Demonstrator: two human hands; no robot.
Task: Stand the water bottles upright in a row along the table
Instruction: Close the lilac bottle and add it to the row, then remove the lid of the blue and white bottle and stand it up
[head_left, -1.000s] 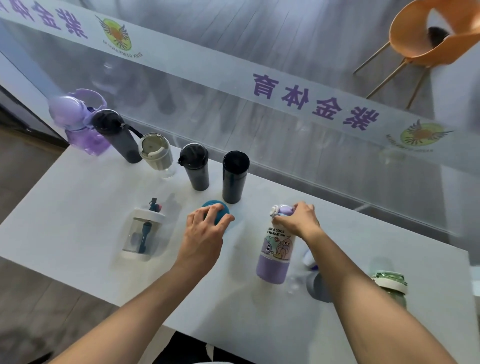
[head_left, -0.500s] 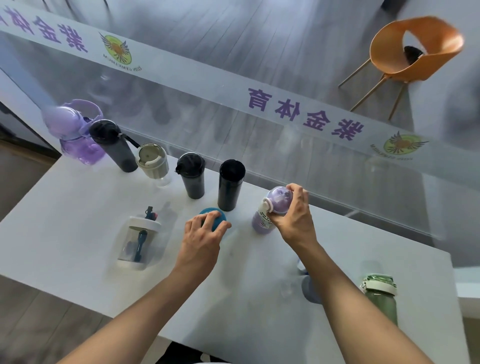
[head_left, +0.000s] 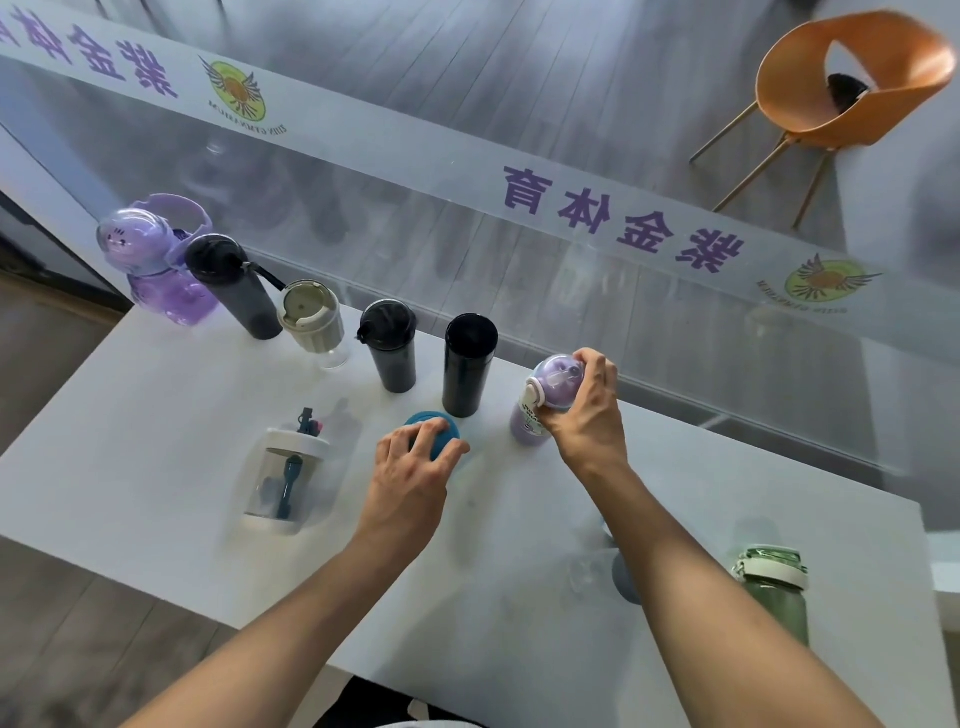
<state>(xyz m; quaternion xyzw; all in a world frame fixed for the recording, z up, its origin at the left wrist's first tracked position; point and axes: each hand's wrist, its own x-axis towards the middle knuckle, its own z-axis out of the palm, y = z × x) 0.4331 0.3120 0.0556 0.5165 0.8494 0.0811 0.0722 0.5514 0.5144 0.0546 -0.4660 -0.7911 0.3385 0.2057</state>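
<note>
Several bottles stand in a row along the far edge of the white table (head_left: 156, 426): a purple jug (head_left: 156, 270), a dark grey bottle (head_left: 234, 286), a cream cup (head_left: 311, 322), a black tumbler (head_left: 392, 348) and a black flask (head_left: 467, 364). My right hand (head_left: 584, 410) grips the top of a small lilac bottle (head_left: 530, 410), upright at the right end of that row. My left hand (head_left: 415, 467) rests on the teal bottle (head_left: 441, 426), fingers curled over its top. A clear bottle with a white lid (head_left: 288, 473) stands nearer me.
A green bottle (head_left: 774, 592) stands near the table's right front edge. A grey bottle (head_left: 623, 577) lies mostly hidden under my right forearm. A glass partition with a printed band (head_left: 571, 208) backs the table. An orange chair (head_left: 841, 88) sits beyond it.
My right hand carried the lilac bottle from the table's middle to the far edge beside the black flask. My left hand stayed on the teal bottle.
</note>
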